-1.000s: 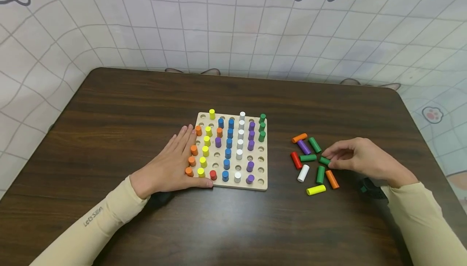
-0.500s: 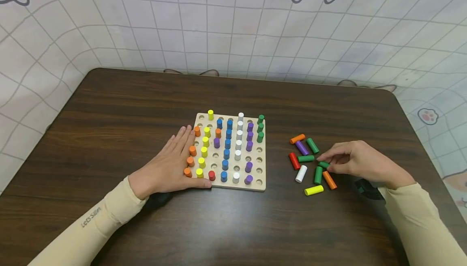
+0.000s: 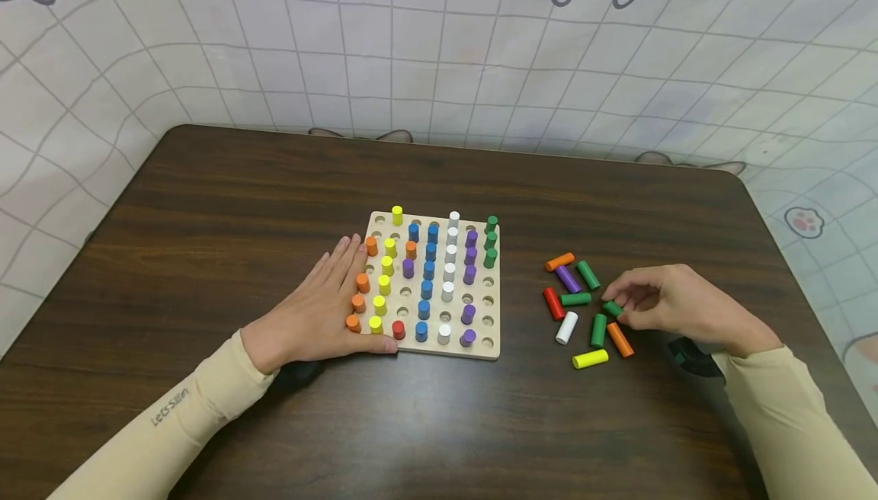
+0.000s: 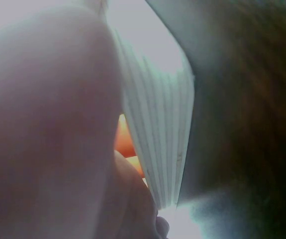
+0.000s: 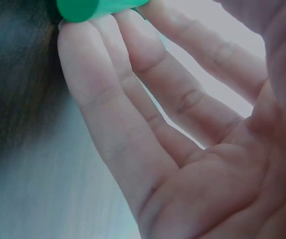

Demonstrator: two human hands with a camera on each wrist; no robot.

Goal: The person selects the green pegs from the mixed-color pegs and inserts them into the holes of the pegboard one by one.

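Observation:
My left hand (image 3: pixel 312 313) lies flat along the left side of a wooden pegboard (image 3: pixel 479 302), fingers extended, thumb against its front edge. In the left wrist view the board's layered edge (image 4: pixel 157 109) shows beside the hand, with part of an orange peg (image 4: pixel 124 137) behind. Columns of orange, yellow, blue, white, purple and green pegs stand in the board, plus one red peg (image 3: pixel 398 330). To the right, my right hand (image 3: pixel 675 302) pinches a green peg (image 3: pixel 613 308) between thumb and fingers. The right wrist view has this green peg (image 5: pixel 78 9) at the fingertips.
Around the right hand lie loose pegs: several green, two orange (image 3: pixel 620 340), a purple (image 3: pixel 567 279), a red (image 3: pixel 553 304), a white (image 3: pixel 567 328) and a yellow (image 3: pixel 591 359). The dark wooden table (image 3: pixel 411 439) backs onto a patterned cloth (image 3: pixel 425 43).
The green peg at my right fingertips has turned slightly and shifted a little. My left hand stays against the board; the loose pegs stay put.

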